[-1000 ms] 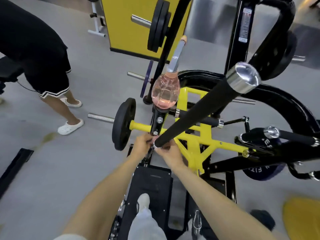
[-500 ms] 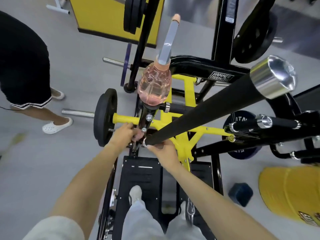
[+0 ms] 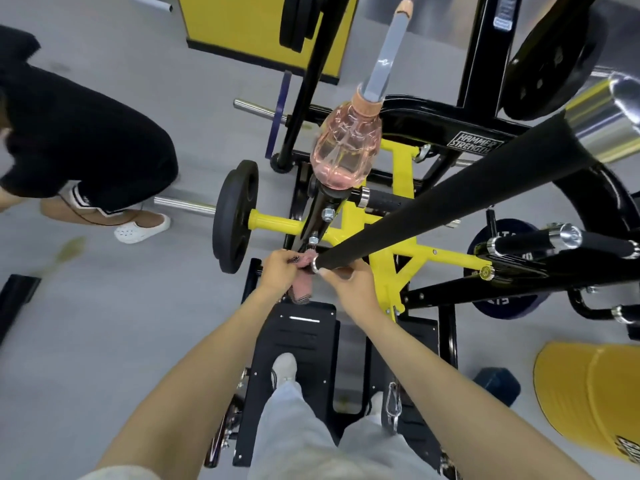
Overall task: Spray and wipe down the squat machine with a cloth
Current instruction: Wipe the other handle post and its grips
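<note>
The black and yellow squat machine (image 3: 388,216) fills the middle of the view. A long black padded handle bar (image 3: 450,199) with a chrome cap runs from upper right down to my hands. A pinkish cloth (image 3: 304,289) hangs at the bar's lower end. My left hand (image 3: 280,271) pinches the cloth from the left. My right hand (image 3: 349,285) grips the cloth under the bar's lower end, touching it. A pink translucent spray bottle (image 3: 343,150) stands on top of a black upright of the machine, just beyond my hands.
A black weight plate (image 3: 235,216) sits on a sleeve at left. A person in black shorts and white shoes (image 3: 86,150) stands at left. A yellow drum (image 3: 595,400) and a blue block (image 3: 497,381) lie at lower right. My feet stand on the black footplate (image 3: 298,341).
The view has tilted down and nearer. My hands stay at the bar's lower end, and more of the cloth now hangs below them. The person at left has stepped closer.
</note>
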